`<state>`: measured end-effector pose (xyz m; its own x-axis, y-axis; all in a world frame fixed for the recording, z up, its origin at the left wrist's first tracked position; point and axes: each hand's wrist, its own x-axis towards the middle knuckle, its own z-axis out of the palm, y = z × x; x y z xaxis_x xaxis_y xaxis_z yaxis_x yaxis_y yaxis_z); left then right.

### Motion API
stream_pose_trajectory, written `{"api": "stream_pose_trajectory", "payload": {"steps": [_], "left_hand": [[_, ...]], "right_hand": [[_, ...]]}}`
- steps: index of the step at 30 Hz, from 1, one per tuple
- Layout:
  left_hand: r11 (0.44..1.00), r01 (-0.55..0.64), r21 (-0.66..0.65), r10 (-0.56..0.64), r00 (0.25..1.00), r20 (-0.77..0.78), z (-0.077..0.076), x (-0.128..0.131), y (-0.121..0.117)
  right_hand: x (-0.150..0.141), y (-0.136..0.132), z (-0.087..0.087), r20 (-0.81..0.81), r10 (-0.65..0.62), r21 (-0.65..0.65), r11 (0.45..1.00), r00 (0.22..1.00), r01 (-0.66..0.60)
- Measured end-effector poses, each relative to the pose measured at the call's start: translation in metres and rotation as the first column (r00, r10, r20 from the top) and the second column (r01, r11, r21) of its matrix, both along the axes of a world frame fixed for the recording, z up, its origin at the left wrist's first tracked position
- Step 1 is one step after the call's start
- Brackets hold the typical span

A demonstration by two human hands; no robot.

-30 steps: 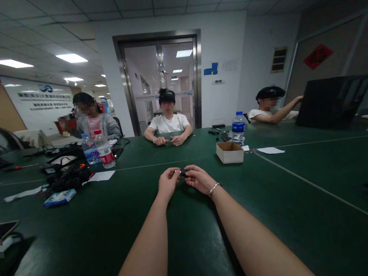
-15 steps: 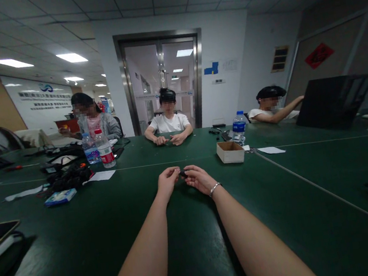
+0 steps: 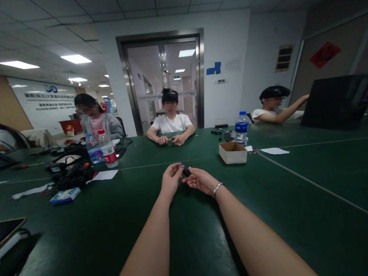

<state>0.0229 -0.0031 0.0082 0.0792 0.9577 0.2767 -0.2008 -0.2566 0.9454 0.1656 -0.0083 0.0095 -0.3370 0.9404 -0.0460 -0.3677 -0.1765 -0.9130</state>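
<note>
Between my two hands, above the middle of the green table (image 3: 196,227), is a small black object (image 3: 186,172) whose kind I cannot make out. My left hand (image 3: 171,179) pinches its left end with thumb and forefinger. From the other side, my right hand (image 3: 203,181) has thumb and forefinger closed on the right end, its other fingers curled loosely below. A silver bracelet (image 3: 217,189) circles my right wrist. The fingertips hide part of the object.
A small open cardboard box (image 3: 233,154) stands right of my hands, near a water bottle (image 3: 242,128). At left are two bottles (image 3: 108,149), a pile of black cables (image 3: 76,175) and a blue-white packet (image 3: 65,196). Across the table a person (image 3: 172,123) sits, hands together.
Both hands have turned a little, so more of the black object shows between them. The whole view has shifted slightly. A co-worker at the left has lowered a hand.
</note>
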Motion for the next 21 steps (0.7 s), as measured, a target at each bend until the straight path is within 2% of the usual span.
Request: {"api": "stream_pose_trajectory", "payload": {"steps": [5,8,10,12,16,19,21], "left_hand": [[0.992,0.053,-0.112,-0.042,0.994,0.097,-0.006,0.002,0.004],[0.989,0.042,-0.144,-0.021,0.990,0.140,-0.009,0.002,0.004],[0.988,0.021,-0.151,-0.002,0.992,0.126,-0.006,-0.002,0.000],[0.986,0.008,-0.168,-0.001,0.999,0.037,0.001,-0.013,-0.007],[0.970,-0.050,-0.237,-0.008,0.971,-0.240,0.015,-0.065,-0.034],[0.956,-0.121,-0.268,0.009,0.923,-0.384,0.017,-0.124,-0.071],[0.939,-0.213,-0.269,0.076,0.894,-0.442,0.014,-0.166,-0.102]], "right_hand": [[-0.001,-0.001,-0.004,0.023,-0.016,0.075,0.997,1.000,0.014],[-0.003,-0.001,-0.006,0.057,-0.002,0.134,0.991,0.998,-0.005],[-0.004,-0.002,-0.006,0.070,-0.006,0.135,0.991,0.998,-0.004],[-0.006,-0.002,-0.005,0.066,-0.047,0.116,0.992,0.997,0.039],[-0.008,-0.002,-0.007,0.057,-0.159,0.107,0.983,0.986,0.152],[-0.009,0.000,-0.011,0.099,-0.195,0.125,0.975,0.976,0.182],[-0.010,0.000,-0.012,0.162,-0.216,0.147,0.970,0.963,0.193]]}}
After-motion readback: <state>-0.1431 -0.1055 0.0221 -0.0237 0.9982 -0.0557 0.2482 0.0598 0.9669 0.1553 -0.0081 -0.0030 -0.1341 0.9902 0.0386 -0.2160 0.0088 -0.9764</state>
